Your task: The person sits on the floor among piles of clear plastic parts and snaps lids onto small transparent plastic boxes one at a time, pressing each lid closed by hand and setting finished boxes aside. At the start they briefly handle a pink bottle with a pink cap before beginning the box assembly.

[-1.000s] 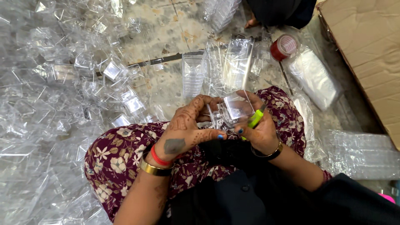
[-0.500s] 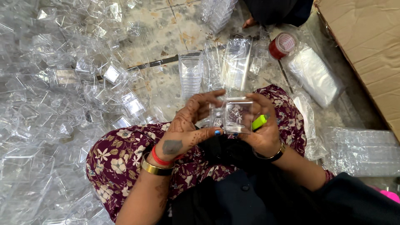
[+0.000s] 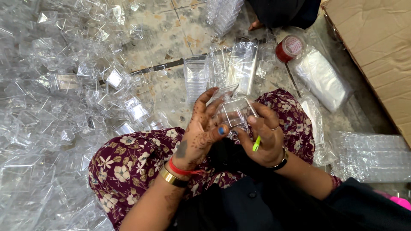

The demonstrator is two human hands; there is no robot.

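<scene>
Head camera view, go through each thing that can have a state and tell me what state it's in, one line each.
Left hand: gripping the small clear box.
Right hand: holding the same box, with a green stick tucked in its fingers.
Small clear box: held above the lap, lid raised.
Green stick: held in the right hand.
Red-lidded jar: lying on its side, lid on.
Cardboard box: flaps shut.

The cardboard box (image 3: 376,55) is cut off by the right and top edges. A second person's dark clothing (image 3: 282,10) runs off the top. The left hand (image 3: 201,132) covers part of the clear plastic box (image 3: 235,112). Single pieces in the clear pile (image 3: 47,107) blur together.
</scene>
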